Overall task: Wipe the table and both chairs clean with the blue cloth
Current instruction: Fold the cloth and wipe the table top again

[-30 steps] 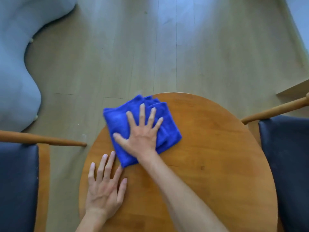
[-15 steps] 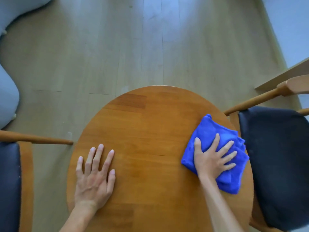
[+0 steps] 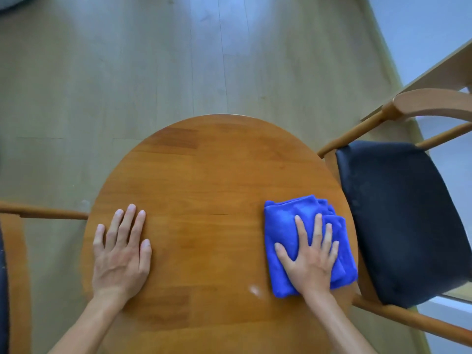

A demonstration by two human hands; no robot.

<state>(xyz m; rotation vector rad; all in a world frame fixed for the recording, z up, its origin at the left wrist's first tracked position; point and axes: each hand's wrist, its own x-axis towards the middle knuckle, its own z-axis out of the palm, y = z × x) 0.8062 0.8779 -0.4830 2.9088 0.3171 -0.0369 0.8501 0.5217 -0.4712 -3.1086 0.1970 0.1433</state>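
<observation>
A round wooden table (image 3: 209, 175) fills the middle of the view. The folded blue cloth (image 3: 286, 221) lies on its right side, close to the rim. My right hand (image 3: 310, 261) presses flat on the near half of the cloth, fingers spread. My left hand (image 3: 122, 254) rests flat and bare on the left part of the tabletop. A wooden chair with a dark seat (image 3: 403, 221) stands right of the table. Only an armrest (image 3: 43, 213) and a seat sliver of the second chair show at the left edge.
Pale wood-plank floor (image 3: 178, 60) stretches beyond the table. A small bright wet-looking spot (image 3: 254, 290) sits on the tabletop just left of the cloth. A wall base and light wooden edge (image 3: 434, 70) run along the upper right.
My right hand has swept the cloth from the table's far left across to the right side, then a little nearer to me. The left hand stayed planted on the table.
</observation>
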